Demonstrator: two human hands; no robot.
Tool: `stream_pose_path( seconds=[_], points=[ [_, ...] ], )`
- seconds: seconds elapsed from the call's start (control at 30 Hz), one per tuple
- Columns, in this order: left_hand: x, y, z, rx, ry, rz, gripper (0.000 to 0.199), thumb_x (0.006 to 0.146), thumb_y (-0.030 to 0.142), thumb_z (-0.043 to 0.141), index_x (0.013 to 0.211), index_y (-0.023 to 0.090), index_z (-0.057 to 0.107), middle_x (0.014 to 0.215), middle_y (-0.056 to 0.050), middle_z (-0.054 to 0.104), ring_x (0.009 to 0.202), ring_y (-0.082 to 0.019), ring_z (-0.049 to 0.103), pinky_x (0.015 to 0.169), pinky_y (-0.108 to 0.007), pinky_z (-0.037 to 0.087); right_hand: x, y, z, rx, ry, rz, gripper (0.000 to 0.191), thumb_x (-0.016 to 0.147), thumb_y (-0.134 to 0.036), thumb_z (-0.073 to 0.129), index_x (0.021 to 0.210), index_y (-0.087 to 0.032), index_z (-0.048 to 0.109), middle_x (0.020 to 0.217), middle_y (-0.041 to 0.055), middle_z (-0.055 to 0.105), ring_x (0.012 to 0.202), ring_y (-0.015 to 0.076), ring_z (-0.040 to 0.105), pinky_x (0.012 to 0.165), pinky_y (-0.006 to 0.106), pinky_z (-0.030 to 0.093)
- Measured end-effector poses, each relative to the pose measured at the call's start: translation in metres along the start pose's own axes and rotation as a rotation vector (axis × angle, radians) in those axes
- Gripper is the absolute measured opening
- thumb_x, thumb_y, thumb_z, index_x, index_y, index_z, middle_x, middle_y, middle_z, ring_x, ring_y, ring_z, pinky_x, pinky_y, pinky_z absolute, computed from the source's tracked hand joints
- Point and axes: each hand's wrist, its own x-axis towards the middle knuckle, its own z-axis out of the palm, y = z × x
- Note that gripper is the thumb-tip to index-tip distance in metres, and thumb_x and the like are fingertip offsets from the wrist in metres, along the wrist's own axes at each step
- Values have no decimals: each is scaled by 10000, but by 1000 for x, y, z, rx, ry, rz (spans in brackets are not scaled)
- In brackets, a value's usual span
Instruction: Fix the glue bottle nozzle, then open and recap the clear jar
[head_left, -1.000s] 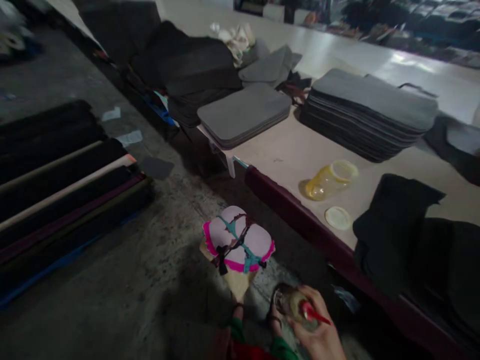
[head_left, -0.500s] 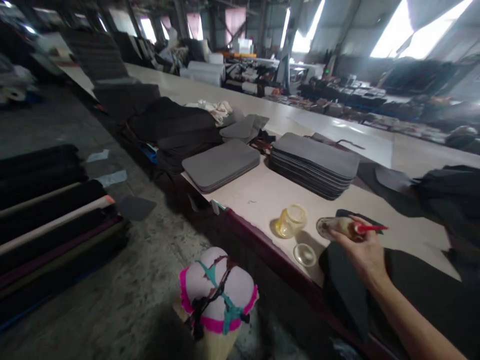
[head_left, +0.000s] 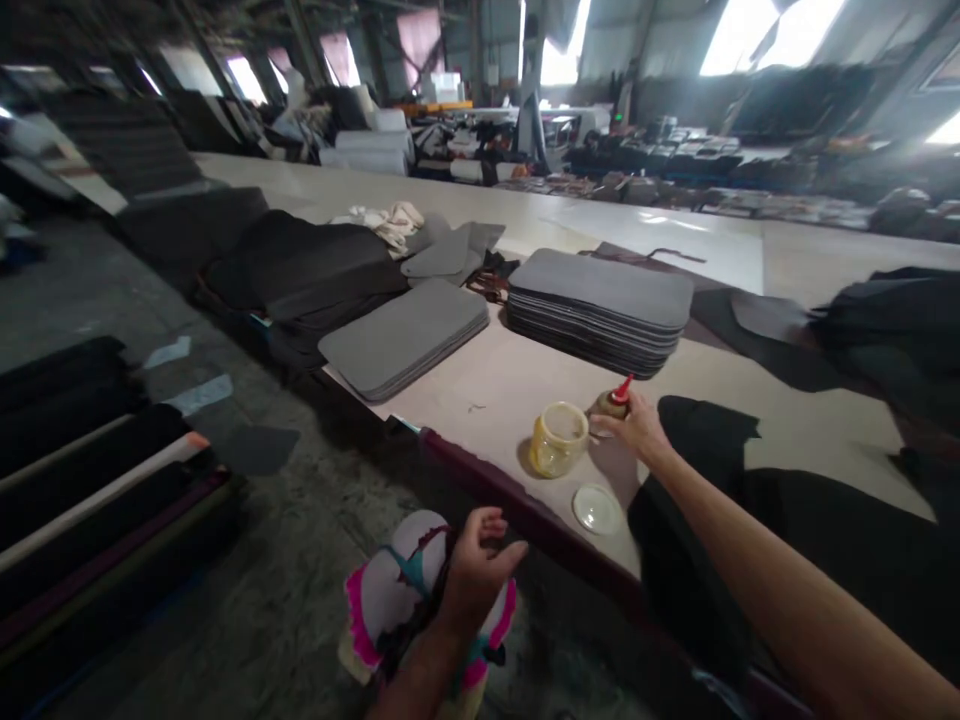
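My right hand (head_left: 637, 428) is closed round a squeeze bottle (head_left: 611, 403) with a red pointed nozzle. The bottle is upright at the table, just behind an open yellowish jar (head_left: 559, 440); whether its base touches the tabletop is hidden. In front of the jar lies its round pale lid (head_left: 598, 510). My left hand (head_left: 480, 565) holds nothing, thumb apart from the curved fingers, in front of the table edge. Beneath it is a stool-like seat (head_left: 420, 535) with a pale cover, pink frill and teal straps.
Two stacks of grey rounded panels, a low one (head_left: 409, 335) and a taller one (head_left: 600, 300), lie behind the jar. Dark sheets (head_left: 840, 530) cover the table's right front. Fabric rolls (head_left: 97, 500) lie on the floor at left. The table edge has a maroon covering (head_left: 510, 485).
My right hand has moved left, bringing the bottle from lying tilted in the hand to upright beside the jar. My left hand has come into view over the seat. The view has shifted slightly.
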Motion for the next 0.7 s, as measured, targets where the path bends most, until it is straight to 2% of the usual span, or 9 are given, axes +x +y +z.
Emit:
stream_pose_path(
  seconds=[0.1,0.17,0.27,0.37,0.43,0.53,0.7],
  points=[
    [29,21,24,21,-33,112,809,596,389,850,1297,184,502,1306,-162,581,1231,-311,553,871,-386,511,-12,4,-3,11,36,47,1055,667,-532,791,1520,-73,373,1403,226,435,1292,350,433,1148,528,347],
    [47,30,37,41,-27,180,954,561,353,896,1379,188,434,1423,-179,504,1335,-321,479,990,-425,477,-36,9,-6,29,57,53,1086,731,-578,690,1577,-65,242,1473,234,361,1295,339,445,1122,505,397],
    [70,38,56,65,-13,270,1156,485,294,954,1460,189,341,1520,-194,409,1437,-337,372,1163,-477,347,-87,16,-5,29,7,-13,939,803,-604,570,1550,-102,302,1482,183,376,1274,289,471,1063,439,474],
    [87,44,74,72,-12,338,1269,447,285,982,1495,169,276,1552,-213,363,1480,-353,320,1225,-479,271,-135,15,1,-29,-135,-131,862,779,-527,638,1510,-131,409,1494,132,399,1357,289,401,1168,456,402],
    [94,48,83,75,-11,368,1308,451,304,988,1513,151,240,1549,-224,364,1480,-361,327,1240,-475,256,-154,10,6,-88,-221,-185,860,750,-466,723,1501,-151,446,1511,110,400,1362,313,388,1169,500,387],
    [98,50,91,72,2,392,1346,442,310,996,1526,152,213,1531,-225,392,1464,-374,358,1246,-485,254,-166,2,11,-175,-271,-184,897,733,-407,808,1510,-141,447,1492,126,422,1299,352,416,1059,556,446],
    [100,50,99,27,56,396,1279,450,282,986,1500,193,263,1481,-203,460,1424,-368,425,1217,-485,315,-167,0,14,-241,-263,-157,780,783,-293,791,1473,-120,471,1419,121,479,1252,327,433,1012,532,479]
  ],
)
